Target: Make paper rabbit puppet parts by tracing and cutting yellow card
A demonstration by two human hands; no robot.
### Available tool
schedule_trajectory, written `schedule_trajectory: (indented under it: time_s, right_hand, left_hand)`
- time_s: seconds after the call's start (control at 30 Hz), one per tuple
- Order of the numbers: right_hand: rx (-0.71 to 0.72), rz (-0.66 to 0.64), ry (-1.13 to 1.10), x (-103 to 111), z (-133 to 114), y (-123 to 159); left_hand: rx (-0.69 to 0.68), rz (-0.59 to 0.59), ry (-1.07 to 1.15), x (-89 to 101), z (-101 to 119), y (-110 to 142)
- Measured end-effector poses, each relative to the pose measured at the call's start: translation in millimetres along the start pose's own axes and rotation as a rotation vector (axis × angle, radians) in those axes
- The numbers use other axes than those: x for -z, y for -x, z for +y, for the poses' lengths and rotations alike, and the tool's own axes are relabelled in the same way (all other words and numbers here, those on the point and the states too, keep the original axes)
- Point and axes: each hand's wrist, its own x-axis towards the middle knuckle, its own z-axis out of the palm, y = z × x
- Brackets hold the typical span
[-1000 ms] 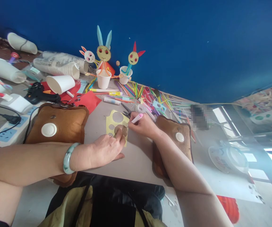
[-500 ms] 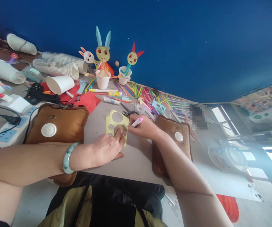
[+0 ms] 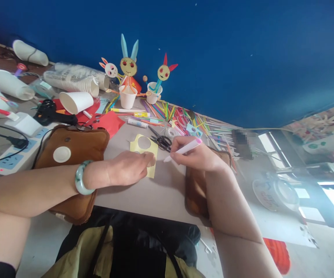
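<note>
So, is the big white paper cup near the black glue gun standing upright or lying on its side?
On its side. The white paper cup lies on the table with its open mouth facing left, beside the black glue gun.

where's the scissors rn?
Head view, table centre: the scissors lie just beyond the yellow paper, between the left hand pressing that paper and the right hand holding a pink-capped pen.

Grey table (image 3: pixel 161 193): brown pads (image 3: pixel 77 144), yellow paper (image 3: pixel 143 148), scissors (image 3: pixel 162 141), paper cups (image 3: pixel 75 101), power strip (image 3: pixel 13 154), scattered sticks (image 3: pixel 184 116).
</note>
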Motion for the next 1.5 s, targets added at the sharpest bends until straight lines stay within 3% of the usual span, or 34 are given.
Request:
schedule_trajectory:
  time_s: [0.1,0.23,0.57,0.67,0.77,0.87,1.17,1.5]
  right_hand:
    - [0.101,-0.156,-0.002,1.0,-15.0,11.5]
    - [0.262,-0.264,0.114,-19.3,-29.0,20.3]
    - [0.562,-0.067,0.928,-102.6,-34.0,23.2]
    - [0.544,-0.002,1.067,-114.7,-33.7,21.3]
    - [0.466,-0.030,1.143,-119.6,-34.0,19.0]
    - [0.411,-0.096,1.128,-121.5,-32.7,16.4]
    - [0.325,-0.136,1.089,-123.9,-26.8,8.6]
    - [0.263,-0.203,1.069,-125.3,-28.0,3.3]
  left_hand:
    - [0.066,-0.029,0.046,3.5,-11.9,-7.6]
    - [0.092,-0.036,0.122,9.5,-24.6,-16.3]
    - [0.085,-0.093,0.439,27.7,-29.6,-20.8]
    - [0.112,-0.112,0.473,31.2,-27.9,-20.5]
    - [0.120,-0.118,0.481,31.6,-27.8,-20.5]
    - [0.118,-0.099,0.484,28.8,-29.4,-20.4]
    - [0.032,-0.015,0.429,12.2,-38.6,-21.0]
    - [0.129,-0.048,0.440,20.1,-31.3,-21.3]
